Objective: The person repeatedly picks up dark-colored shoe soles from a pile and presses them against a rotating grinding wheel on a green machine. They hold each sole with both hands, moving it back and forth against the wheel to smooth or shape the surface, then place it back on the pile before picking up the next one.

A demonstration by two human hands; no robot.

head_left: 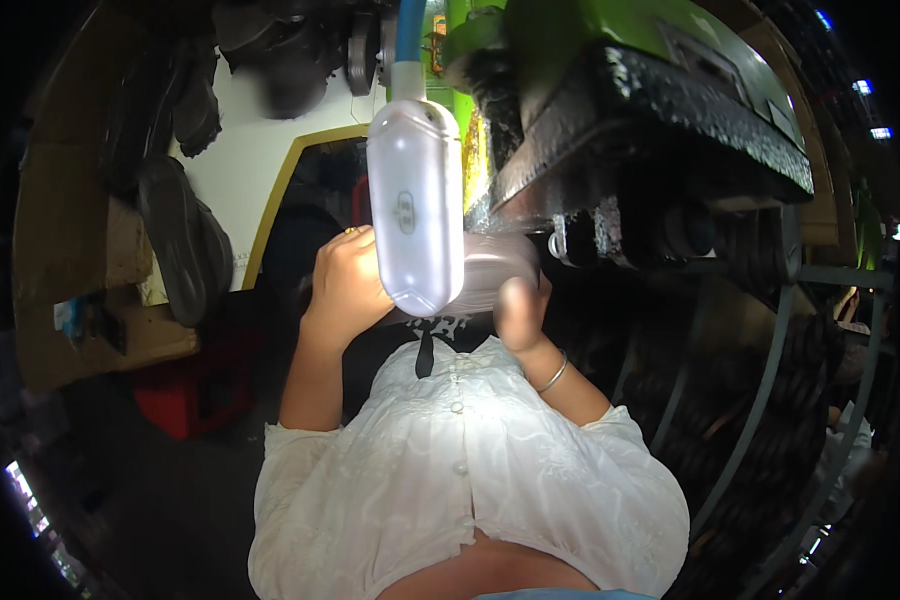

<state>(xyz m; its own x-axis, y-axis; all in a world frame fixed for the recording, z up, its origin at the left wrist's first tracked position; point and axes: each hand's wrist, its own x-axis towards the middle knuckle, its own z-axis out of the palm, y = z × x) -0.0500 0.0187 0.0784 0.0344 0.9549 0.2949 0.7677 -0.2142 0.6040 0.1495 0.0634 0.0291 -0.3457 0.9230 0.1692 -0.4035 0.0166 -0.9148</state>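
A grey-brown shoe [500, 262], smeared by motion, is held crosswise in front of my body between both hands. My left hand [350, 278] is closed at its left end, the fingers partly hidden behind a hanging lamp. On the right end, my right hand [523, 312] grips it, the thumb blurred and toward me, the other fingers mostly hidden. The white, rounded lamp [415, 205] hangs from a blue hose and covers the shoe's middle. Just beyond my right hand stands a green and black machine [660, 130].
Several dark shoes, one a grey-brown shoe [182, 240], lie on the left by a white table [260, 170] with a yellow edge and a cardboard box [65, 230]. A red stool [192, 390] stands below. At right is a metal rack [770, 400] with dark items.
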